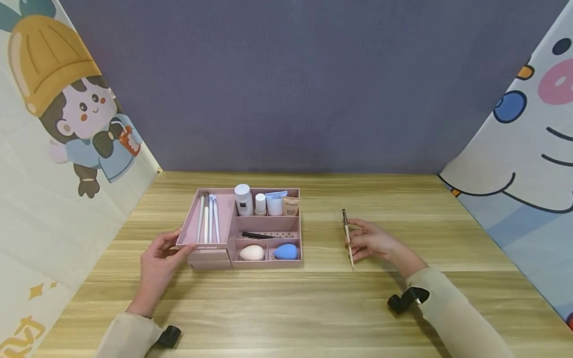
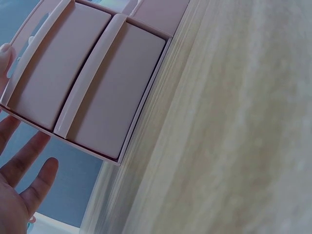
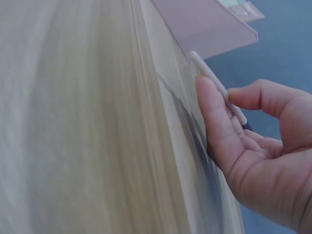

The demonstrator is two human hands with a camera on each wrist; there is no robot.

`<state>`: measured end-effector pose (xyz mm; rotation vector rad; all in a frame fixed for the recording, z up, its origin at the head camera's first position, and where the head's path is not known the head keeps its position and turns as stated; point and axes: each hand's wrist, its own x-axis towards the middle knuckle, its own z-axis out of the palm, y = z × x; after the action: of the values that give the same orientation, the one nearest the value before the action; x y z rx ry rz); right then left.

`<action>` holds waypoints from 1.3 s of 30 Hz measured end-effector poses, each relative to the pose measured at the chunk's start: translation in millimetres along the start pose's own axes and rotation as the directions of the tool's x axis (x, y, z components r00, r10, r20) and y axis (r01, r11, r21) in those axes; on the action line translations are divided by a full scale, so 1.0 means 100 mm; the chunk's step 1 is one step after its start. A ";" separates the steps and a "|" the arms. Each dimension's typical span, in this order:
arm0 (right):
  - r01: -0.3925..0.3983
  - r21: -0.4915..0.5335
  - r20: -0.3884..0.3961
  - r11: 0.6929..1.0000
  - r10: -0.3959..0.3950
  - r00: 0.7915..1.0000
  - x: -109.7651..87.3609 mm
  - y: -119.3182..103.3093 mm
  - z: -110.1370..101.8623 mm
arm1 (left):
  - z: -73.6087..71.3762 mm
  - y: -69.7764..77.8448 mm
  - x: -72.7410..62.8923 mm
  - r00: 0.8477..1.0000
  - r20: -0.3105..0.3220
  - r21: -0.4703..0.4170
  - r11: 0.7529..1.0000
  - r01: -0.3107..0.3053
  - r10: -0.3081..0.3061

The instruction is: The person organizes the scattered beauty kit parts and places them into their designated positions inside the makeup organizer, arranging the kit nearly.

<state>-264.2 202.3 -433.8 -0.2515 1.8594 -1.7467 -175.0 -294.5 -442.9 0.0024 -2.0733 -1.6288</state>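
Observation:
A pink desk organizer (image 1: 226, 219) stands left of centre on the table, drawers facing me. My left hand (image 1: 158, 258) holds its front left corner, thumb over the top rim and fingers along the side. In the left wrist view the two drawers (image 2: 114, 87) are closed. Several slim brushes (image 1: 211, 219) lie in the organizer's left top tray. My right hand (image 1: 369, 242) pinches a makeup brush (image 1: 348, 243) with a pale handle and dark tip, to the right of the organizer. In the right wrist view the pale handle (image 3: 209, 73) sits between thumb and fingers.
The organizer's back right section holds a white bottle (image 1: 243, 200), a small white-capped bottle (image 1: 260, 205) and two tubes (image 1: 276, 203). A black pen-like stick (image 1: 259, 235) lies in the middle slot. In front are a cream sponge (image 1: 252, 253) and a blue sponge (image 1: 286, 251).

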 end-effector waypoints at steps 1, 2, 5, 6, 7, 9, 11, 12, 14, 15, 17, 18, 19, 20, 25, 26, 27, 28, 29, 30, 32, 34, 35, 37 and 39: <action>0.008 0.012 -0.007 1.000 -0.007 1.000 0.00 0.00 0.02 | 0.00 0.00 0.00 1.000 0.001 0.002 1.000 -0.001 0.001; 0.015 0.028 -0.017 1.000 -0.014 1.000 0.00 0.00 0.03 | 0.01 0.00 0.00 1.000 0.001 0.004 1.000 0.000 0.000; 0.034 0.064 -0.044 0.997 -0.031 0.999 0.01 -0.01 0.09 | 0.01 0.01 0.00 1.000 0.001 0.005 1.000 0.000 0.000; 0.041 0.073 -0.052 0.996 -0.037 0.998 0.01 -0.02 0.11 | 0.01 0.01 0.00 1.000 0.002 0.006 1.000 0.000 0.000; 0.050 0.082 -0.058 0.995 -0.045 0.997 0.01 -0.03 0.12 | 0.01 0.00 0.00 1.000 0.001 0.006 1.000 -0.002 0.002; 0.064 0.095 -0.064 0.993 -0.058 0.996 0.02 -0.05 0.16 | 0.01 0.00 0.00 1.000 0.001 0.003 1.000 -0.002 0.002; 0.075 0.102 -0.063 0.992 -0.069 0.996 0.02 -0.06 0.18 | 0.01 -0.01 0.01 1.000 0.000 -0.003 1.000 -0.001 0.001; 0.080 0.104 -0.059 0.991 -0.074 0.996 0.02 -0.07 0.20 | 0.01 -0.01 0.01 1.000 0.001 -0.007 1.000 0.001 -0.001; 0.088 0.110 -0.045 0.990 -0.083 0.995 0.02 -0.08 0.22 | 0.01 -0.01 0.00 1.000 0.001 -0.015 1.000 0.003 -0.003; 0.091 0.115 -0.038 0.989 -0.087 0.996 0.01 -0.09 0.24 | 0.01 -0.01 0.00 1.000 0.001 -0.019 1.000 0.003 -0.003; 0.096 0.120 -0.026 0.988 -0.094 0.995 0.01 -0.11 0.27 | 0.00 -0.01 0.00 1.000 0.003 -0.025 1.000 0.003 -0.003; 0.101 0.121 -0.019 0.987 -0.100 0.995 0.01 -0.12 0.28 | 0.00 -0.01 0.00 1.000 0.004 -0.029 1.000 0.003 -0.003; 0.108 0.119 -0.013 0.987 -0.107 0.994 0.01 -0.13 0.29 | 0.00 -0.01 0.00 1.000 0.005 -0.032 0.999 0.004 -0.004; 0.115 0.118 -0.008 0.986 -0.115 0.993 0.01 -0.14 0.30 | 0.00 -0.01 0.00 1.000 0.005 -0.035 0.999 0.005 -0.005; 0.146 0.108 0.006 0.983 -0.148 0.989 0.02 -0.21 0.35 | 0.01 -0.01 0.00 1.000 -0.001 -0.030 1.000 -0.002 0.002; 0.148 0.110 0.004 0.983 -0.149 0.989 0.01 -0.22 0.37 | 0.01 -0.01 0.01 1.000 -0.003 -0.029 1.000 -0.004 0.004; 0.149 0.111 0.002 0.983 -0.150 0.989 0.01 -0.24 0.39 | 0.01 -0.01 0.01 1.000 -0.005 -0.027 1.000 -0.008 0.007; 0.151 0.113 0.003 0.982 -0.152 0.988 0.01 -0.26 0.41 | 0.01 -0.01 0.01 1.000 -0.007 -0.028 1.000 -0.008 0.008; 0.150 0.113 0.001 0.982 -0.151 0.989 0.01 -0.29 0.43 | 0.01 -0.01 0.01 1.000 -0.009 -0.026 1.000 -0.012 0.011; 0.148 0.116 -0.002 0.982 -0.149 0.989 0.01 -0.31 0.45 | 0.01 -0.01 0.01 1.000 -0.010 -0.027 1.000 -0.013 0.012; 0.144 0.120 -0.002 0.982 -0.145 0.989 0.02 -0.36 0.49 | 0.01 -0.01 0.01 1.000 -0.011 -0.031 0.999 -0.013 0.012; 0.145 0.123 0.002 0.982 -0.146 0.989 0.03 -0.40 0.53 | 0.01 -0.01 0.00 1.000 -0.012 -0.034 0.999 -0.013 0.013; 0.144 0.124 0.003 0.982 -0.145 0.989 0.03 -0.42 0.54 | 0.01 0.00 0.00 1.000 -0.012 -0.035 0.999 -0.012 0.012; 0.150 0.123 0.009 0.981 -0.152 0.988 0.05 -0.45 0.57 | 0.01 0.00 0.00 1.000 -0.011 -0.036 0.999 -0.013 0.013; 0.159 0.117 0.007 0.980 -0.161 0.987 0.07 -0.49 0.60 | 0.01 0.00 0.01 1.000 -0.011 -0.032 0.999 -0.010 0.010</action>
<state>-250.4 140.8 -387.8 -0.3776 1.7605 -1.9472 -175.8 -293.8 -442.9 -0.0101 -2.0359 -1.6527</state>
